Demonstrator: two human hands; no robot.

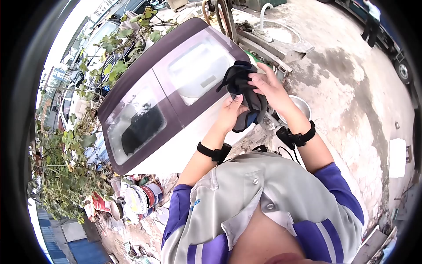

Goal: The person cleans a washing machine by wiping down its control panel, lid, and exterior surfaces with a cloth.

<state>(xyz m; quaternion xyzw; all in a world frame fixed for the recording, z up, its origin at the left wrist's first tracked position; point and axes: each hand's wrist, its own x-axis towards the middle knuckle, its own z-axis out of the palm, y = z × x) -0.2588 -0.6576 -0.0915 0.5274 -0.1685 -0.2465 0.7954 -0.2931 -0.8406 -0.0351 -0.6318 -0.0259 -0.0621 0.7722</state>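
Black and grey fabric [244,90] with straps and a patch of blue, possibly gloves, is bunched between my two hands. My left hand [229,115] is closed on its lower left side, with the thumb lying on the cloth. At its upper right edge, my right hand [273,88] pinches the fabric with the thumb and nearest fingers, while the outer fingers stick out. Folds hide the fabric's full shape. Just beyond the hands stands a white and maroon vehicle body part [161,79] with two windows.
To the right of my right forearm, a metal basin [301,107] sits on the ground. Paint-type buckets [149,196] and leafy vines [66,171] are at left. A white pipe [263,22] rises at the back. A person [372,22] stands near a truck [402,66], far right.
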